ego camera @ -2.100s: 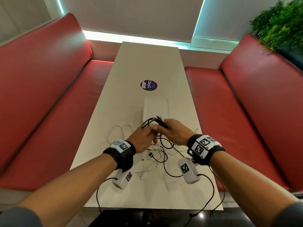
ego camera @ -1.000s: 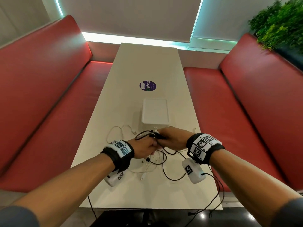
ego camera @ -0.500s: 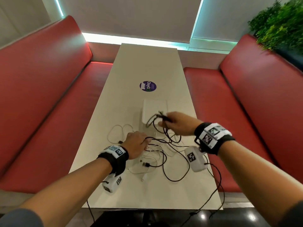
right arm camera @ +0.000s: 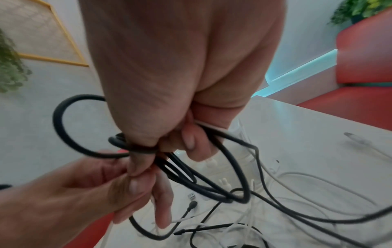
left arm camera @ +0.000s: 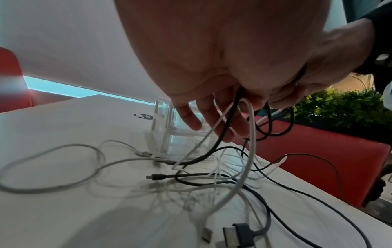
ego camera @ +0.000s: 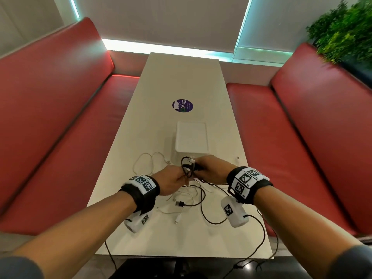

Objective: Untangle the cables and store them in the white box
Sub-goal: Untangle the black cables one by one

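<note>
A black cable (ego camera: 188, 168) is gathered into small loops just in front of the white box (ego camera: 191, 137). My right hand (ego camera: 198, 168) grips this bundle of loops (right arm camera: 191, 171) in its curled fingers. My left hand (ego camera: 184, 178) meets it from the left and pinches the black strand, with a white strand (left arm camera: 250, 127) also running through its fingers (left arm camera: 222, 132). Below both hands, a tangle of black and white cables (ego camera: 187, 200) lies on the table, with loose USB plugs (left arm camera: 237, 234). The black cable trails down from the hands into that tangle.
A separate white cable loop (ego camera: 145, 164) lies left of the box. A round purple sticker (ego camera: 182, 105) sits on the long white table (ego camera: 161, 81) beyond it. Red benches (ego camera: 281, 148) flank the table. The wrist cameras' black leads (ego camera: 259, 238) hang over the near edge.
Half a second ago my right hand was raised over the box, away from the left. Now both hands are together again in front of the box, holding the black loops.
</note>
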Demonstrator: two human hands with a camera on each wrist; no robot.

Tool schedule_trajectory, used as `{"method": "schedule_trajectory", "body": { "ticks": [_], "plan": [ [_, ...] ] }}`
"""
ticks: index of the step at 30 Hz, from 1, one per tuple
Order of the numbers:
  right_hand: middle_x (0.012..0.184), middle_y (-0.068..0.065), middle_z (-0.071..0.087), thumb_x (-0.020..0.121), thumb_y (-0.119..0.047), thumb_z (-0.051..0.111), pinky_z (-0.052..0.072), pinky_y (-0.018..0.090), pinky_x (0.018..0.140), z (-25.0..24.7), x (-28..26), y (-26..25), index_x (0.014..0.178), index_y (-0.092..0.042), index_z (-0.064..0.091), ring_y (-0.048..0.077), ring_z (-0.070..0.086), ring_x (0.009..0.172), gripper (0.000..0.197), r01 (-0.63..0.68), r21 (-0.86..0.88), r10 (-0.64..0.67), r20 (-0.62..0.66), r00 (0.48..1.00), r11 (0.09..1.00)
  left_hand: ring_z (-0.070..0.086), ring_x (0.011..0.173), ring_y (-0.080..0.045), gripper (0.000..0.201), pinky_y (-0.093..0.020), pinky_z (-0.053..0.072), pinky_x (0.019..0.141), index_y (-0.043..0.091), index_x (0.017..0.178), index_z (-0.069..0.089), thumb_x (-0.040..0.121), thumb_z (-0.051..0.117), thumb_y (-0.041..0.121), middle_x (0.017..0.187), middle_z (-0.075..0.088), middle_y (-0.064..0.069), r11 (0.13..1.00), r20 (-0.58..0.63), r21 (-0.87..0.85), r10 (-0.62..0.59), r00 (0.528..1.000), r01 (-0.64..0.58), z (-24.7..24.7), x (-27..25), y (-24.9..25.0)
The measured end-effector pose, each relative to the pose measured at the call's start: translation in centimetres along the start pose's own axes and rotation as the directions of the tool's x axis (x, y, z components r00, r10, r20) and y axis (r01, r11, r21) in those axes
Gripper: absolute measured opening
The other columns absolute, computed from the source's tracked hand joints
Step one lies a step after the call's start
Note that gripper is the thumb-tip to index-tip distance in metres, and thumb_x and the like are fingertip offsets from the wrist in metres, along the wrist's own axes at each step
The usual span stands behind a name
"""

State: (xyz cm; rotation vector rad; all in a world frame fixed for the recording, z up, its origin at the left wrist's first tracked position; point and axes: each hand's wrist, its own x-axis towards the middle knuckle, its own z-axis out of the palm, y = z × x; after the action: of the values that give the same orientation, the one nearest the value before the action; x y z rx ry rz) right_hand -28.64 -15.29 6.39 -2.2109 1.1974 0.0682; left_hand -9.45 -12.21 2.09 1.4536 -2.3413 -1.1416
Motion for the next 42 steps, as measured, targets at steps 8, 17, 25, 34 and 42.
{"method": "schedule_trajectory", "body": {
  "ticks": [8, 17, 25, 34, 42],
  "plan": [
    [0.073, -0.003, 0.062, 0.099, -0.035, 0.059, 0.042, 0.029, 0.060, -4.2, -0.8, -0.3, 0.090, -0.015, 0.066, 0.013, 0.054, 0.062, 0.022, -0.128, 0.073, 0.135, -0.104, 0.985, 0.989, 0.060, 0.083, -0.028, 0.043, -0.041, 0.049, 0.080, 0.006, 0.096, 0.061, 0.105, 0.039, 0.041, 0.092, 0.064, -0.009, 0.962, -0.050, 0.240, -0.121, 0.991, 0.129, 0.4, -0.2, -2.6],
    [0.065, -0.003, 0.051, 0.099, -0.034, 0.057, 0.039, 0.027, 0.056, -6.9, -2.6, 0.7, 0.087, -0.015, 0.066, 0.015, 0.044, 0.054, 0.024, -0.301, -0.029, 0.302, 0.149, 0.942, 0.953, 0.057, 0.095, -0.020, 0.014, -0.038, 0.044, 0.089, 0.021, 0.097, 0.062, 0.093, 0.057, 0.034, 0.104, 0.061, 0.004, 0.947, -0.100, 0.254, -0.177, 0.979, 0.197, 1.7, 0.6, -4.8],
    [0.057, -0.007, 0.041, 0.099, -0.018, 0.059, 0.035, 0.025, 0.051, -8.0, -3.4, 1.6, 0.089, -0.012, 0.067, 0.011, 0.035, 0.052, 0.014, -0.360, 0.426, 0.250, 0.292, 0.923, 0.830, 0.060, 0.089, -0.024, 0.040, -0.042, 0.047, 0.086, 0.017, 0.088, 0.060, 0.101, 0.040, 0.049, 0.108, 0.055, -0.001, 0.912, -0.146, 0.180, -0.346, 0.927, 0.369, 1.8, 0.9, -6.7],
    [0.073, -0.007, 0.061, 0.100, -0.038, 0.057, 0.042, 0.029, 0.060, -2.4, -0.9, -0.6, 0.086, -0.022, 0.060, 0.008, 0.052, 0.060, 0.022, -0.088, 0.145, 0.100, -0.078, 0.992, 0.985, 0.056, 0.102, -0.017, 0.027, -0.035, 0.045, 0.090, 0.018, 0.106, 0.061, 0.106, 0.037, 0.030, 0.115, 0.060, 0.002, 0.993, -0.353, 0.081, 0.113, 0.929, -0.090, 1.7, 1.6, -1.2],
    [0.097, 0.005, 0.073, 0.098, -0.019, 0.052, 0.055, 0.045, 0.082, 0.6, -0.7, -1.4, 0.098, -0.018, 0.055, 0.026, 0.067, 0.091, 0.003, 0.041, 0.163, 0.001, -0.250, 0.968, 0.986, 0.047, 0.064, -0.014, 0.025, -0.032, 0.041, 0.062, 0.019, 0.080, 0.051, 0.103, 0.039, 0.017, 0.075, 0.055, -0.004, 0.995, -0.092, -0.104, -0.003, 0.996, -0.006, 0.4, 0.6, 2.8]
  ]
}}
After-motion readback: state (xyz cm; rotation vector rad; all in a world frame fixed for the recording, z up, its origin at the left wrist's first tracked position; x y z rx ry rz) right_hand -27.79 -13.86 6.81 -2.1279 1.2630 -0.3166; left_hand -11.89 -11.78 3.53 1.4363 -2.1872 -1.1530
